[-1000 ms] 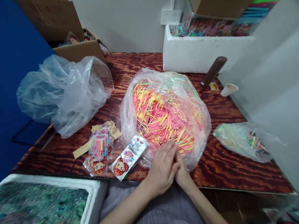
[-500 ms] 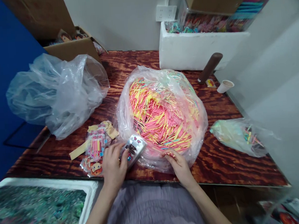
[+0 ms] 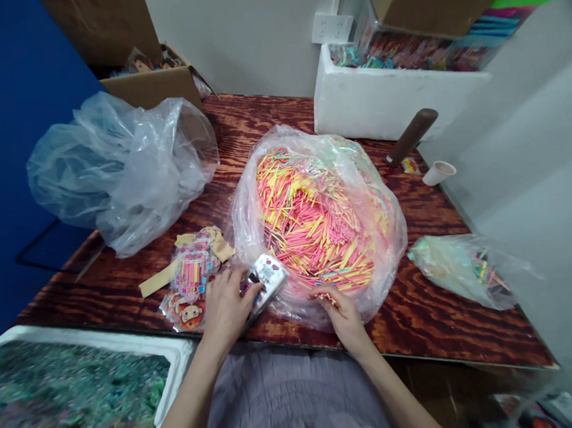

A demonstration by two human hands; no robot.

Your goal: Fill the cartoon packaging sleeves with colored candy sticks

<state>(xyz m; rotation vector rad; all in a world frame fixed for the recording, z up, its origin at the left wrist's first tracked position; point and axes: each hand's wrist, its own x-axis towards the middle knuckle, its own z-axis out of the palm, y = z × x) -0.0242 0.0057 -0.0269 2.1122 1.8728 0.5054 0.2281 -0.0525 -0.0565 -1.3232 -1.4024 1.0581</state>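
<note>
My left hand (image 3: 228,308) is closed on the near left side of a stack of shiny printed packets (image 3: 271,274), thumb lying over its top. The stack leans beside a large clear plastic bag (image 3: 244,207) heaped with thin pink and yellow sticks (image 3: 306,219). At the bag's near edge, my right hand (image 3: 341,317) has its fingers curled and pinched around a few short sticks (image 3: 326,297), whose ends show at the fingertips. Left of my left hand lie filled packets (image 3: 192,278) with sticks and a cartoon face, next to beige strips (image 3: 158,280).
A crumpled clear bag (image 3: 142,164) and an open cardboard box (image 3: 157,86) stand at left. White foam boxes (image 3: 386,101) (image 3: 175,350) are at the back right and front left. On the right are a brown cylinder (image 3: 413,135), a paper cup (image 3: 438,173) and a small bag (image 3: 454,268).
The whole view has shifted slightly, so the table things appear farther right. The left hand and its stack have tilted a little; the right hand stays nearly still at the bag's edge.
</note>
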